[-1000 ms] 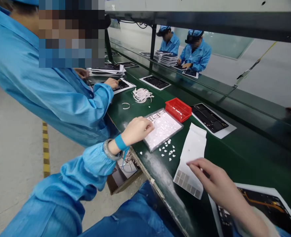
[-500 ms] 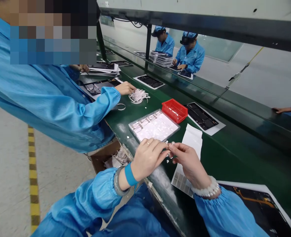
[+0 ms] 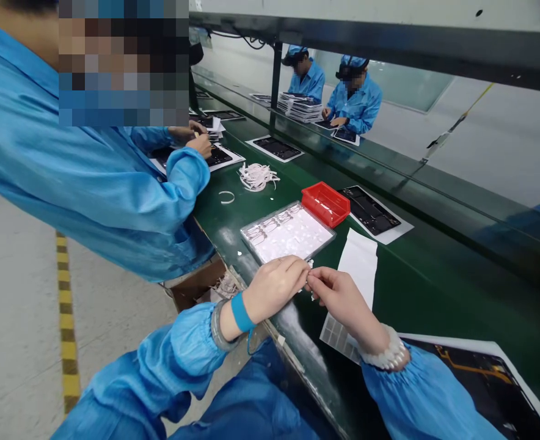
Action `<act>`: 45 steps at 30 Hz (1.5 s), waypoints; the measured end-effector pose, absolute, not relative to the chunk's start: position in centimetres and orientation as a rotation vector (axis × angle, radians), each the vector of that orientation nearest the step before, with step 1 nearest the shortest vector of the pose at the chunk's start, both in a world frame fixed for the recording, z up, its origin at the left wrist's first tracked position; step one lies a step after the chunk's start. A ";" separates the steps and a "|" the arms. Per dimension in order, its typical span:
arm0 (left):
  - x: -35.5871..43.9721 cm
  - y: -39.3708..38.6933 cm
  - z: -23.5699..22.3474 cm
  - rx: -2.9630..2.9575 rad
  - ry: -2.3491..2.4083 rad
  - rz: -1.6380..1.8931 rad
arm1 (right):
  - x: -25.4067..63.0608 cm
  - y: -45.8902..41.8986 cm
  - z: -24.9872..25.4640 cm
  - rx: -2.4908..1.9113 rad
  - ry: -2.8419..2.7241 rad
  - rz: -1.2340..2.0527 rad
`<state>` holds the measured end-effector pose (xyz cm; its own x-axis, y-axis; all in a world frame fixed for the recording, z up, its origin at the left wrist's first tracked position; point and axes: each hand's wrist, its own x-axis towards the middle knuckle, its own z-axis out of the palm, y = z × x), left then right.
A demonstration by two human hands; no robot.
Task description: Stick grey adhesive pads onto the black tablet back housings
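My left hand [image 3: 277, 284] and my right hand [image 3: 341, 296] meet fingertip to fingertip above the bench's near edge. Both are closed in a pinch, and whatever lies between the fingers is too small and covered to name. Just beyond them is a clear shallow tray [image 3: 292, 232] with a white sheet and rows of small thin parts at its far left. Under my right wrist lies a white sheet [image 3: 359, 263] with grey square stickers [image 3: 336, 336] at its near end. A few small white pieces [image 3: 313, 297] show beneath my fingers, mostly hidden.
A red bin [image 3: 326, 205] stands behind the tray. Black device panels [image 3: 373, 211] lie on white paper, another panel [image 3: 471, 379] at near right. White strips [image 3: 257, 176] are heaped at left, beside a co-worker [image 3: 127, 183]. A cardboard box [image 3: 197, 284] sits below the edge.
My left hand has come from over the tray towards me, and my right hand has left the sticker sheet; they now meet. The co-worker's hand reached to the strips and went back to the panel.
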<state>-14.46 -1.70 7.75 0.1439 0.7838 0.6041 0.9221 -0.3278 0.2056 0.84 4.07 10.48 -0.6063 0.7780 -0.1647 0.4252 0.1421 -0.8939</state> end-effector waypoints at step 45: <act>6.6 -3.3 5.8 -3.183 -0.762 -0.643 | 30.6 -7.0 9.2 -1.706 -1.658 0.671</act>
